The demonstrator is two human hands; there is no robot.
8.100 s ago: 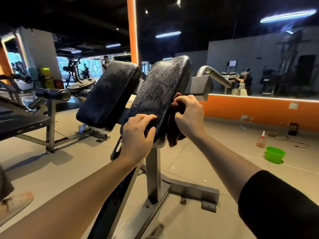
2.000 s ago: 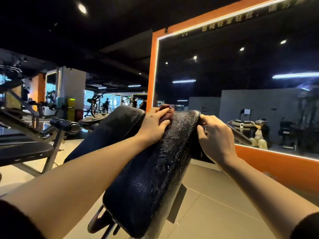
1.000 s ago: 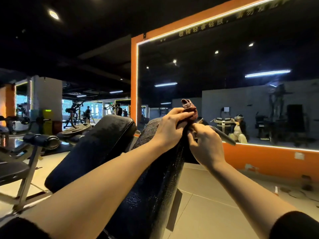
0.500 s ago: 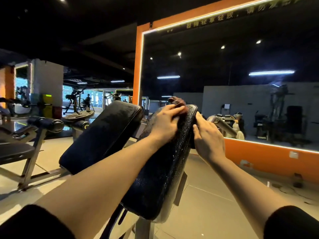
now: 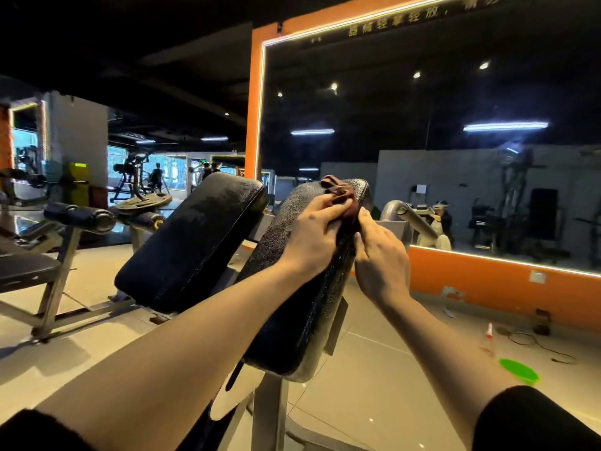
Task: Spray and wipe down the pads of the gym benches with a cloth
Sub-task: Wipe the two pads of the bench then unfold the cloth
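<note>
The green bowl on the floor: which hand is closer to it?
Right. The right hand is at the pad's edge, on the green bowl side; the left hand grips the cloth farther away.

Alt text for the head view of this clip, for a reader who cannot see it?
A person's left hand presses a brown cloth against the top of a tilted black bench pad, while the right hand touches the pad's right edge. A second black pad stands to the left, and a wall mirror is behind.
</note>
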